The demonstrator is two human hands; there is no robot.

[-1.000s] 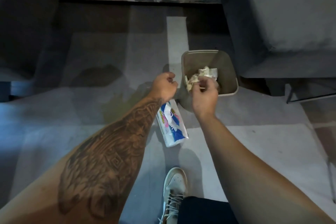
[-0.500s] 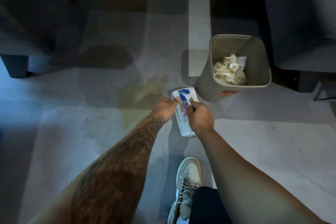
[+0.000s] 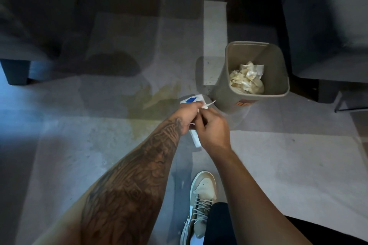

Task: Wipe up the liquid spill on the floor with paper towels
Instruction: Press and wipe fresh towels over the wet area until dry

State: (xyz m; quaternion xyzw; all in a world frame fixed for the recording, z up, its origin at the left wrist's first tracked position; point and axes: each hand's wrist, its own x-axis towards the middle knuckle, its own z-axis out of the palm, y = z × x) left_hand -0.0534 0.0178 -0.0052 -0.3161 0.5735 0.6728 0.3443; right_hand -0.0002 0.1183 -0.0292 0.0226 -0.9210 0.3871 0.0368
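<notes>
Head view: left hand (image 3: 188,114) seemingly around tissue pack (image 3: 192,99); right hand (image 3: 214,127) pinch-tight on sheet (image 3: 208,105).

Left hand (image 3: 188,114), fingers curled, holds the white plastic-wrapped paper towel pack with blue print (image 3: 192,99). Right hand (image 3: 214,127), touching the left, pinches a thin white paper sheet (image 3: 208,105) that pokes out at the pack's far end. Yellowish liquid spill (image 3: 151,101) on grey floor (image 3: 288,157), just left of the hands. Tan rectangular plastic bin (image 3: 235,93) upright, just right of the pack, holds crumpled stained paper wads (image 3: 247,79). Beige laced sneaker (image 3: 203,191) toward the floor's near edge.
</notes>
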